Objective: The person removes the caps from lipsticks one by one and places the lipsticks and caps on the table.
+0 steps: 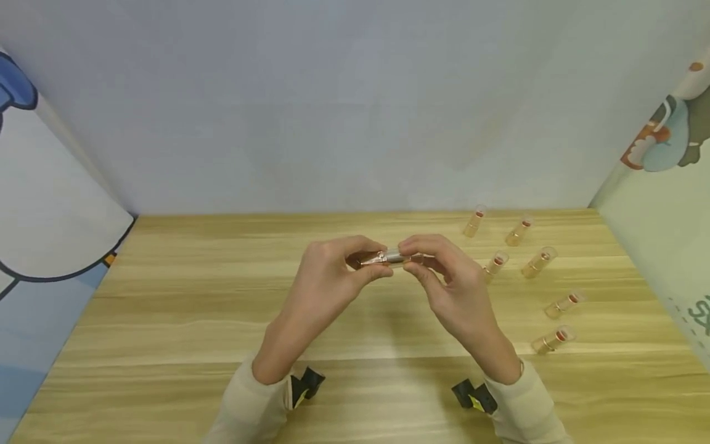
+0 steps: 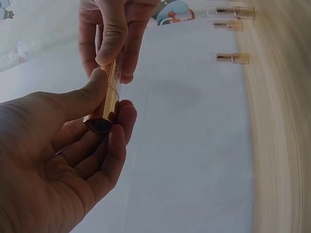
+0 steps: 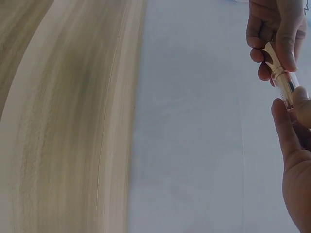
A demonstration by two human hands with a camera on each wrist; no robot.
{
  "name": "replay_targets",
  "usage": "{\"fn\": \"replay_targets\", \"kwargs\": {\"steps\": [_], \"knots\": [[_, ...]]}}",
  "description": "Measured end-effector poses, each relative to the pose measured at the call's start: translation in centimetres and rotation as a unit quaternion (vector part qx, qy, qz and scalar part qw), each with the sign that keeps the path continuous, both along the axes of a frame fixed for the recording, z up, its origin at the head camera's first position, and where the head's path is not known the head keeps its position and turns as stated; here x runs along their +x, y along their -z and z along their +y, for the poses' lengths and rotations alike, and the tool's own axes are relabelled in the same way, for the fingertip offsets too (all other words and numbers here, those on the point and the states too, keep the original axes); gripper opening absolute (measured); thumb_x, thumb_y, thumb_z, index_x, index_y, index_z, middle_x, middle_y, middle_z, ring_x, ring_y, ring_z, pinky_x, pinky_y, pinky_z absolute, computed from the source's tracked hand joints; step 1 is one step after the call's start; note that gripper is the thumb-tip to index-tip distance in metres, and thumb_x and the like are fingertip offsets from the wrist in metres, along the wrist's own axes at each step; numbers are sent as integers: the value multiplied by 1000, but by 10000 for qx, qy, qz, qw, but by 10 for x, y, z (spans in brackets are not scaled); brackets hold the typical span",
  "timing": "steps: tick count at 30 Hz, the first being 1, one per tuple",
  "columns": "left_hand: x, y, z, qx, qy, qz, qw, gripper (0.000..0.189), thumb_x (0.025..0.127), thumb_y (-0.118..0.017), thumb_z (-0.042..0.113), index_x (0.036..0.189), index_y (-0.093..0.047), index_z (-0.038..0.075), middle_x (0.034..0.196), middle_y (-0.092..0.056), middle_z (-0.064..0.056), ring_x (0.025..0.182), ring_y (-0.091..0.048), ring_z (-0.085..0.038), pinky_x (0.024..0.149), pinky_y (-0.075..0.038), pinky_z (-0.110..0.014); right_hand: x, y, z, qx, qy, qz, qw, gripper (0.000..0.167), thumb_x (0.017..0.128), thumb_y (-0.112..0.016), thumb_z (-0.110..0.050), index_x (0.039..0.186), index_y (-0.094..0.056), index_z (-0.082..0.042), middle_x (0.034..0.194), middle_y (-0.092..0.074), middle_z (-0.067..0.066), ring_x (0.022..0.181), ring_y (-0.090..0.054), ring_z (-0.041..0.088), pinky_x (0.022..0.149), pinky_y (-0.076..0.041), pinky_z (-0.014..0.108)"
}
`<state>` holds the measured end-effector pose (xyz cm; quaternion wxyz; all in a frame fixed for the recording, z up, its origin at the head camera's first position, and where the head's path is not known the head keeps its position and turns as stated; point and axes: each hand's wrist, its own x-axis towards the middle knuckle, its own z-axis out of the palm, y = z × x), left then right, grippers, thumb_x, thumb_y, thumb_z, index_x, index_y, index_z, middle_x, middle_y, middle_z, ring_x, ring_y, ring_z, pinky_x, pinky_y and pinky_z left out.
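Note:
Above the wooden table, both hands hold one lipstick [image 1: 392,256] between them, lying roughly sideways in the head view. My left hand [image 1: 327,280] grips its shiny gold base [image 2: 112,99] between thumb and fingers, the dark end facing the left wrist camera. From the other side, my right hand [image 1: 460,287] pinches the clear cap end between thumb and fingertips. In the right wrist view, the clear section [image 3: 285,83] shows between the two hands. Fingers cover part of the lipstick in every view.
Several similar lipsticks with gold bases and clear caps stand on the right side of the table [image 1: 194,296], among them one at the back [image 1: 474,222] and one nearer the front [image 1: 553,339]. A pale wall [image 1: 355,111] rises behind, with printed panels at both sides.

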<state>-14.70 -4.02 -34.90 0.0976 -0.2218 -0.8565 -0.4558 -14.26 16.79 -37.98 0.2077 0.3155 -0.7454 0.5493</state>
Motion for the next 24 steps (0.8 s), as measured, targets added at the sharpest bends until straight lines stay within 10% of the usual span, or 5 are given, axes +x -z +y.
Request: {"fn": "replay_targets", "kwargs": {"steps": [24], "knots": [[-2,-1,2,344,-185,-213,9990,25,82,-89,19,104,-83,10,93,-82,-4,77,-77,-10,60,-57,-20,2,1,-6,-680,229,-357,9968,22,86,-72,18,106,-71,9,115,-74,14,114,-70,10,95,-62,29]]}}
